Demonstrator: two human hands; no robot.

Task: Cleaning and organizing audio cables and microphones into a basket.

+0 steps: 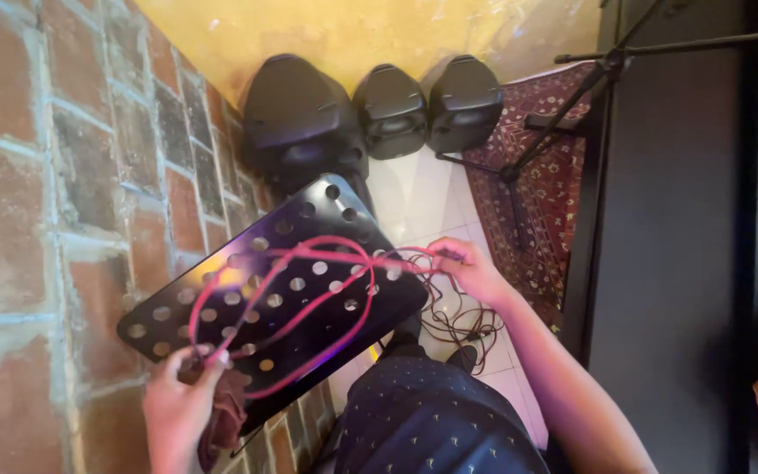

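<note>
Nearest me, left hand (177, 399) is pinching one end of the pink cable (309, 290) at the perforated music-stand tray's (247, 342) lower edge; right hand (471, 268) is gripping its other end beyond the upper corner. I judge I'm mid-untangling; gathering loops evenly seems called for.

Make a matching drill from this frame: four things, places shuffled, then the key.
Things:
1. cable
2. speakers
3. rug
4. left hand

Places:
A. on the floor by the yellow wall
B. under the tripod stand
C. looped across the perforated music stand
D. at the near corner of the music stand, pinching the cable

Pairs: 1-C, 2-A, 3-B, 4-D
</note>
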